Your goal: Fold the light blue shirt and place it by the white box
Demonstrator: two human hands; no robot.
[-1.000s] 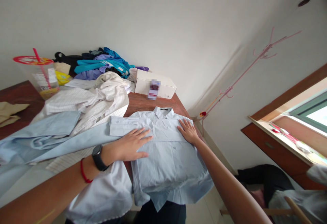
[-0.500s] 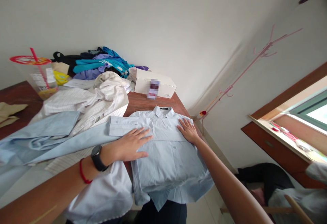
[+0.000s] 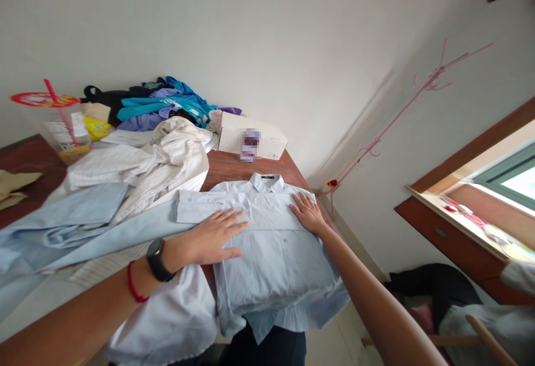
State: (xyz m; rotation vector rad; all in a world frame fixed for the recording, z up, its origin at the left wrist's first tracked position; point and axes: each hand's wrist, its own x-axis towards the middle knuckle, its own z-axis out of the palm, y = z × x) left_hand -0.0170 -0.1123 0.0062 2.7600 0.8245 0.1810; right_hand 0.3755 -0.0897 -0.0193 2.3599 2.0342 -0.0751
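A single head-worn camera supplies the view. It looks forward and down over the counter [image 3: 234, 166], toward the wall [image 3: 251, 37] behind it. The hands [image 3: 217, 239] lie near, below frame centre. The wide field extends rightward to the window [image 3: 512, 179].

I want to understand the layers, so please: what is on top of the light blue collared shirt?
On the shirt, a sleeve lies across the chest. The left hand and right hand rest over it. Cloth beneath sleeve and hands is covered.
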